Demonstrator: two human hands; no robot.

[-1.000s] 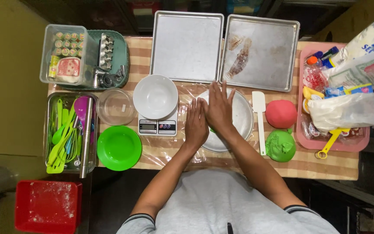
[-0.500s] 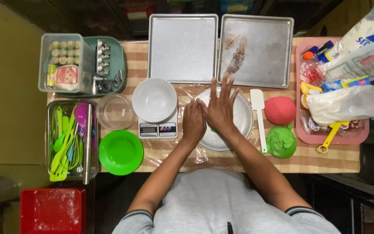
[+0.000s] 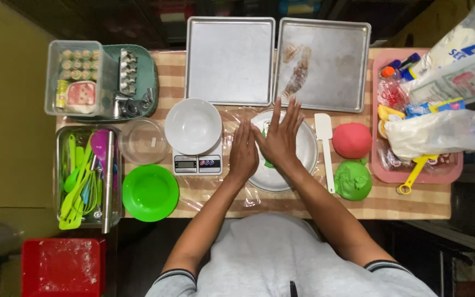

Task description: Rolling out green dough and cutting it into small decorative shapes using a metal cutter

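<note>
— On the table, what sits leftmost?
— A green plate (image 3: 150,192), then a white bowl (image 3: 193,126) on the scale (image 3: 197,163).
— And the 2 hands?
— The left hand (image 3: 243,151) and right hand (image 3: 281,137), both flat and released, press green dough (image 3: 268,163) over the round metal plate (image 3: 303,144). The white spatula (image 3: 325,146) lies just beside it.

Both hands over the white plate (image 3: 305,144): right hand (image 3: 280,138) flat, fingers spread, a bit of green dough (image 3: 269,163) under it (mostly hidden); left hand (image 3: 243,152) pressed alongside, beside the kitchen scale (image 3: 197,163).
</note>
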